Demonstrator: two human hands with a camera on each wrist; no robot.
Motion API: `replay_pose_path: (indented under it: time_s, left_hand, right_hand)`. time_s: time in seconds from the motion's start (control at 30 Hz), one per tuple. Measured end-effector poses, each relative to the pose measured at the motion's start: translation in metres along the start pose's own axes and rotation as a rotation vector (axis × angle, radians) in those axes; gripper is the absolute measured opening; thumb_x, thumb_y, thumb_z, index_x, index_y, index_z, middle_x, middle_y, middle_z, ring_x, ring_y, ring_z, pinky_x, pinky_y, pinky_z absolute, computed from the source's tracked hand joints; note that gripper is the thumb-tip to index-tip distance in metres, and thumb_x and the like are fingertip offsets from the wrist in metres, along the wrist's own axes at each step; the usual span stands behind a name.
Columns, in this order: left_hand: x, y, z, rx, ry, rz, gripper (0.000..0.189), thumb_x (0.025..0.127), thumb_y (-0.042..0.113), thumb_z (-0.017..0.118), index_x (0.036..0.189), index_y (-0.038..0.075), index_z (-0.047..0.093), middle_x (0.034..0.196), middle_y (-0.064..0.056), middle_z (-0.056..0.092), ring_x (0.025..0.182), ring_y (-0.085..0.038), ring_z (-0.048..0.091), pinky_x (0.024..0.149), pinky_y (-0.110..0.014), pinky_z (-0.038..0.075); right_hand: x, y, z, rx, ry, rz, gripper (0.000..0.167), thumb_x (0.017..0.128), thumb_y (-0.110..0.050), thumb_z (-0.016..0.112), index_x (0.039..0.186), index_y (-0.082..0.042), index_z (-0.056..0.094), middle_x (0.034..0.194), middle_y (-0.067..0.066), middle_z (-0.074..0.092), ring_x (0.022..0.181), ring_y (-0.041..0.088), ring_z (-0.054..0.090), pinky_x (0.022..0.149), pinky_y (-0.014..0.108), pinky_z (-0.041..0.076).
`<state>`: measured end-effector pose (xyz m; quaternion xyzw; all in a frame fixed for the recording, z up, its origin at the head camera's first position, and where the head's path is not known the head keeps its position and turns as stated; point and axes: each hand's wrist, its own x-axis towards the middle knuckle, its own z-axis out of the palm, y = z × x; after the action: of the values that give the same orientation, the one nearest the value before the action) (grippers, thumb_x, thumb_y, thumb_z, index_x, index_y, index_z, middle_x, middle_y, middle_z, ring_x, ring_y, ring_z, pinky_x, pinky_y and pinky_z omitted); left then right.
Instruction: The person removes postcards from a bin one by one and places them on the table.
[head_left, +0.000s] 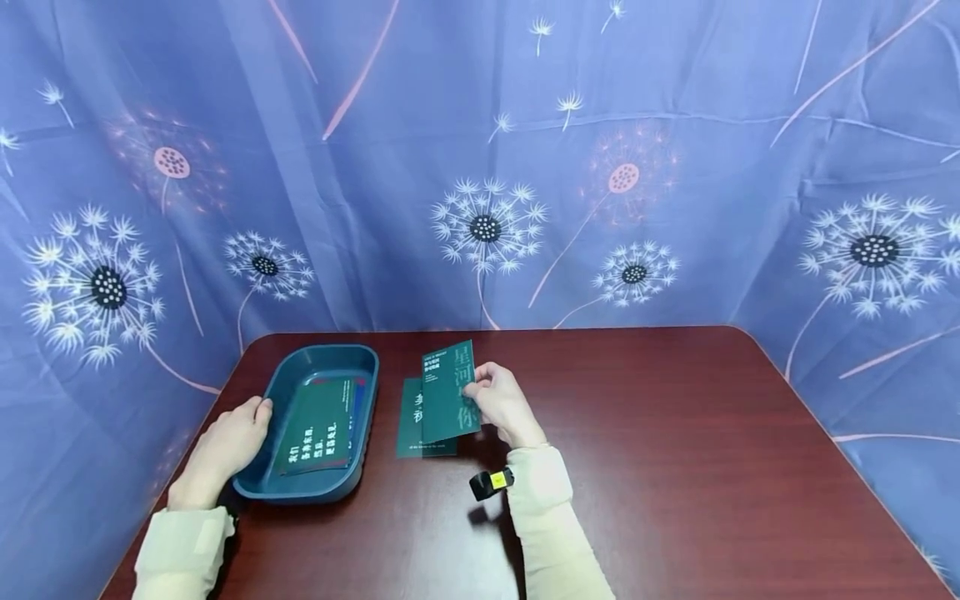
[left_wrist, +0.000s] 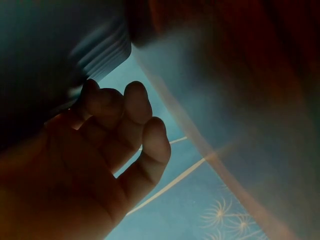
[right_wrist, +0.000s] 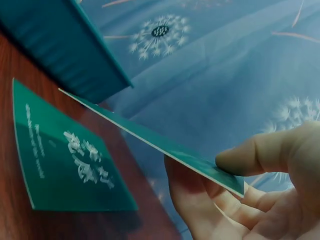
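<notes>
My right hand [head_left: 504, 402] pinches a green printed card [head_left: 447, 392] by its right edge, thumb on the upper face and fingers beneath, as the right wrist view shows. The card is raised and tilted, partly covering a second green card [right_wrist: 65, 155] that lies on the table. At the left, my left hand [head_left: 234, 440] holds the side rim of a blue plastic tray [head_left: 367, 433], its fingers bent against the outer wall in the dark left wrist view. Several cards lie inside the tray, a green card with white characters [head_left: 318, 425] on top.
A dark red wooden table [head_left: 675, 450] extends to the right of my right arm. Behind it hangs a blue dandelion-print cloth [head_left: 420, 167], which also runs along both sides. A small black device with a yellow label [head_left: 492, 482] is worn at my right wrist.
</notes>
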<state>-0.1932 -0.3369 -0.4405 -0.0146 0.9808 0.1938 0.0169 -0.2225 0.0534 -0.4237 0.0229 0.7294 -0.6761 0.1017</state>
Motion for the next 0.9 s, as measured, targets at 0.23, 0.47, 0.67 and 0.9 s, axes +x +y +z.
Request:
replay_pose_path:
  time_s: [0.23,0.47,0.67,0.9]
  left_hand:
    - [0.0,-0.003,0.001,0.007,0.022,0.005,0.048,0.107,0.04,0.026,0.1,0.002,0.054,0.096,-0.031,0.058,0.087,-0.047,0.059,0.062,-0.053,0.042]
    - [0.001,-0.002,0.001,0.008,0.022,0.016,0.049,0.107,0.04,0.026,0.101,0.001,0.054,0.096,-0.031,0.058,0.087,-0.047,0.059,0.063,-0.054,0.042]
    - [-0.001,-0.001,-0.002,0.004,0.013,0.013,0.049,0.107,0.039,0.026,0.103,0.0,0.054,0.097,-0.032,0.058,0.086,-0.047,0.059,0.064,-0.054,0.043]
    - [-0.001,0.001,0.001,0.007,0.013,0.02,0.048,0.107,0.04,0.025,0.1,0.001,0.054,0.093,-0.031,0.058,0.085,-0.046,0.059,0.062,-0.053,0.042]
  right_hand:
    - [0.006,0.013,-0.002,0.024,-0.014,0.052,0.009,0.087,0.0,0.055,0.091,-0.004,0.048,0.073,0.007,0.057,0.051,0.016,0.057,0.049,0.031,0.052]
    - [0.01,0.021,-0.001,0.011,-0.022,0.095,0.008,0.087,-0.002,0.056,0.09,-0.004,0.048,0.078,0.006,0.054,0.055,0.015,0.056,0.05,0.032,0.053]
    - [0.014,0.03,0.0,0.07,-0.057,0.106,0.009,0.086,-0.001,0.054,0.089,-0.005,0.047,0.078,0.007,0.057,0.06,0.016,0.063,0.052,0.032,0.054]
    - [0.015,0.04,0.0,0.073,-0.044,0.12,0.01,0.087,-0.001,0.056,0.088,-0.004,0.046,0.08,0.007,0.057,0.061,0.016,0.063,0.055,0.033,0.055]
